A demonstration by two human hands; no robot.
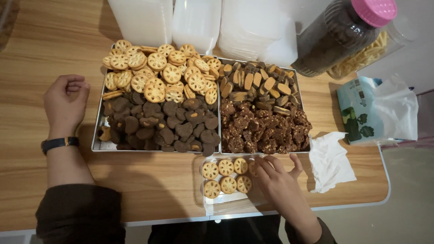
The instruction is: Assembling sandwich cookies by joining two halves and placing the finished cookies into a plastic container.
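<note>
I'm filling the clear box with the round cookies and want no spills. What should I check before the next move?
1. Clear box flat on the table, near the front edge: ok.
2. Round lattice cookies lie flat in two rows inside: ok.
3. Right hand rests over the box's right part, where space remains: ok.
4. Left hand lies loosely curled on the table beside the tray, holding nothing: ok.
5. Supply of lattice cookies heaped in the tray: ok.
6. Whether the right fingers hold a cookie: cannot tell.

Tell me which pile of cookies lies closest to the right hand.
The round lattice cookies in the clear box, right beside the right hand; the tray piles sit farther back.
</note>
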